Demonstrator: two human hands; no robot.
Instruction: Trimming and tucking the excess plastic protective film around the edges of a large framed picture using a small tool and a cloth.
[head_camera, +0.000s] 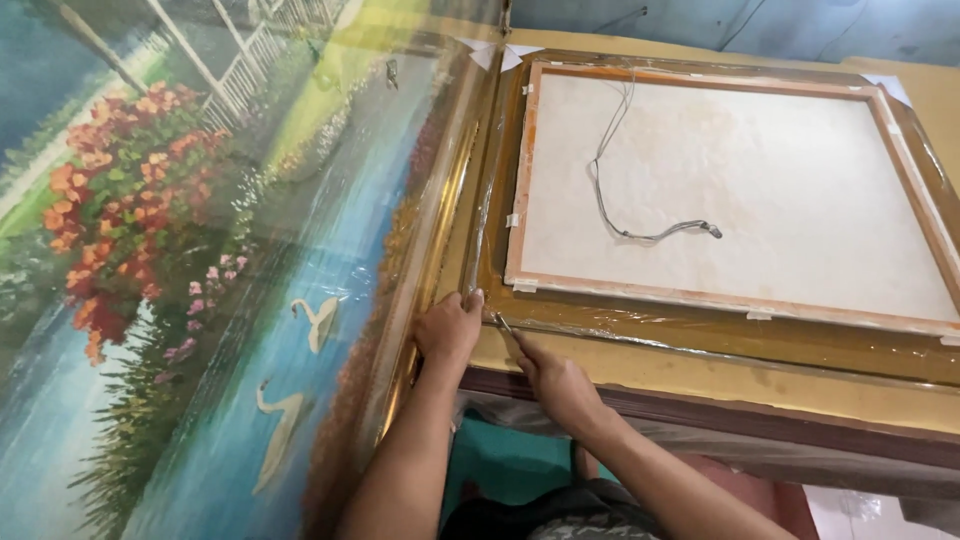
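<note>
- Our left hand (448, 325), lower middle of the frame, is curled closed over the plastic wrap (478, 215) at the gilt frame's (440, 215) edge, pinching it.
- Our right hand (556, 382), just beside it, is closed around a thin metal tool (504, 325); can't tell if it's a blade or a pick, tip's right at the wrap.
- Looks like we're mid-step working that wrap at the seam; the next move probably calls for a light, steady touch so the gilding isn't scratched.
- Glossy swan-and-flowers painting (200, 300) fills the left.
- Upper right: a framed canvas (760, 190) lying face down, chalky white back, loose hanging wire (620, 170), on a mustard tabletop (700, 375).
</note>
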